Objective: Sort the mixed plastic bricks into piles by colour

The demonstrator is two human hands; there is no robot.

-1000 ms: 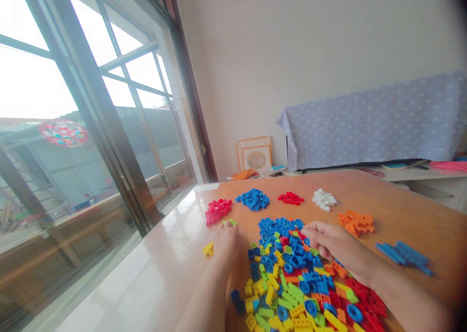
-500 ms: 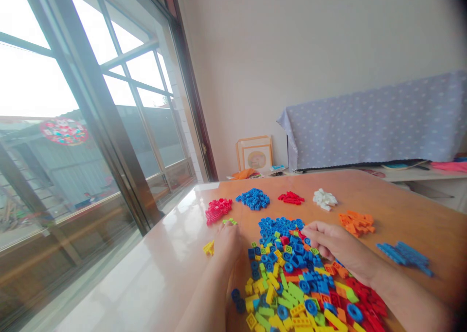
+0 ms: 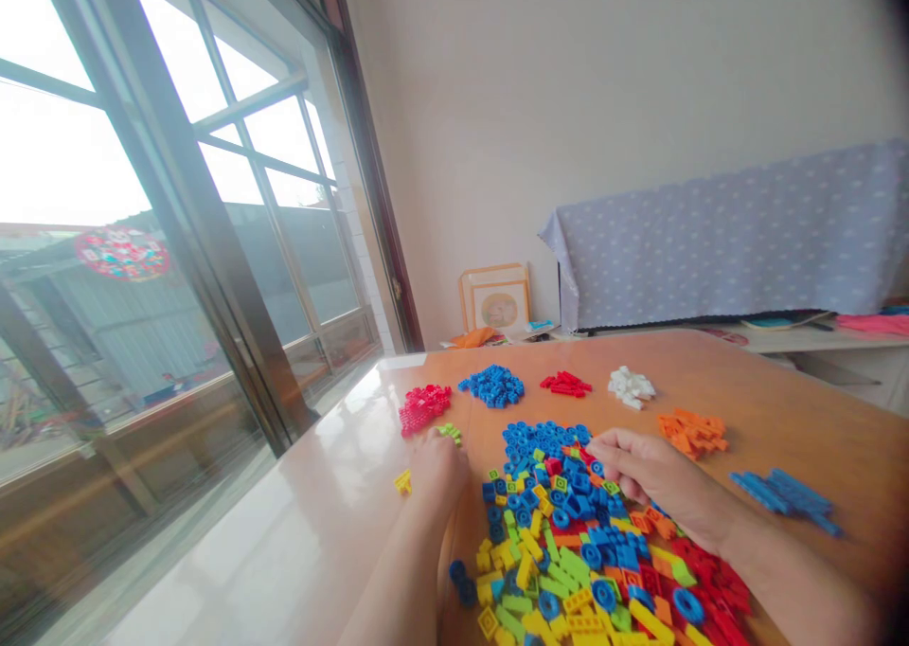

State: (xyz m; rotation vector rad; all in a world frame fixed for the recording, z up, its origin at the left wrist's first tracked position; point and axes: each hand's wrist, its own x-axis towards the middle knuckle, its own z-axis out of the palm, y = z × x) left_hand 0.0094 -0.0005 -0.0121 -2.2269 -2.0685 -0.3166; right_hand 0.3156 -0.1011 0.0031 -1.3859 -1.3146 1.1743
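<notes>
A big mixed heap of small plastic bricks [image 3: 568,551] in blue, yellow, green, red and orange lies on the wooden table [image 3: 816,419] in front of me. My left hand [image 3: 438,471] rests palm down at the heap's left edge, fingertips by a few light green bricks [image 3: 449,431]; whether it holds anything is hidden. My right hand [image 3: 657,480] lies on the heap's upper right, fingers curled over the bricks near its top. A couple of yellow bricks [image 3: 403,481] sit just left of my left hand.
Sorted piles lie farther back: red [image 3: 424,407], blue [image 3: 492,386], darker red [image 3: 565,384], white [image 3: 631,386], orange [image 3: 691,432], and long blue pieces [image 3: 785,499] at right. A large window runs along the left. A covered cabinet [image 3: 731,239] stands behind the table.
My left hand has slid slightly forward toward the light green bricks. The right hand has hardly moved.
</notes>
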